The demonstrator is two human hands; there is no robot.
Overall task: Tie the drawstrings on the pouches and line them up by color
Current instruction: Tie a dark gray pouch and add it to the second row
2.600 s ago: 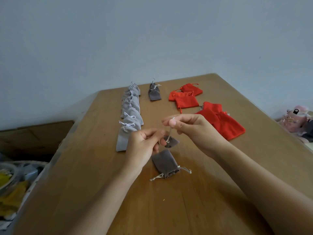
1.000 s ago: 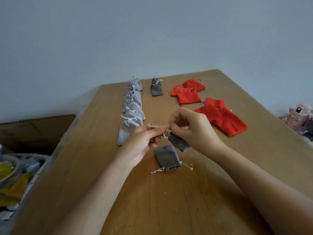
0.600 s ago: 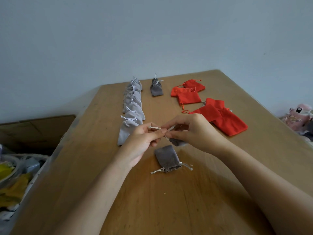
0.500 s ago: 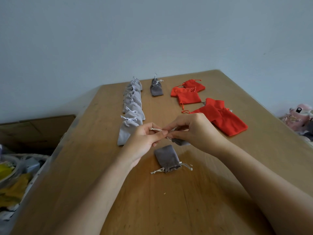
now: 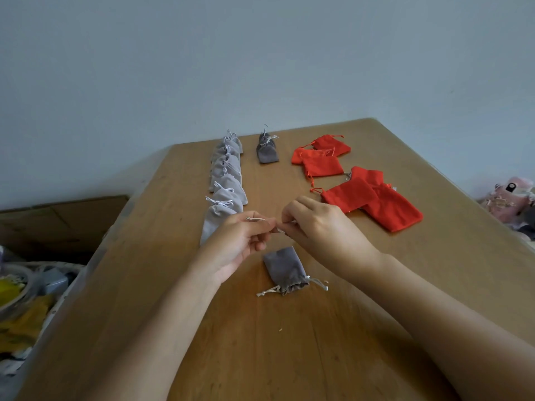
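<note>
White drawstring [image 5: 257,219] stretched between both hands, held up off table [image 5: 289,342] so cord ends can cross freely; knot under way, by my read. Its pouch hidden beneath right hand. Left hand [image 5: 237,241] pinches one cord end, thumb on forefinger. Right hand [image 5: 321,227] curled, fingertips clamped on other end. Just below hands, spare dark grey pouch [image 5: 285,269] lies flat, cords loose, parked close, likely next. Beyond left hand, light grey row [image 5: 225,186], bows done. Far ahead, lone tied dark grey pouch [image 5: 267,150] starts its line. Beyond right hand, red pouches [image 5: 376,201] in loose heap, unsorted
</note>
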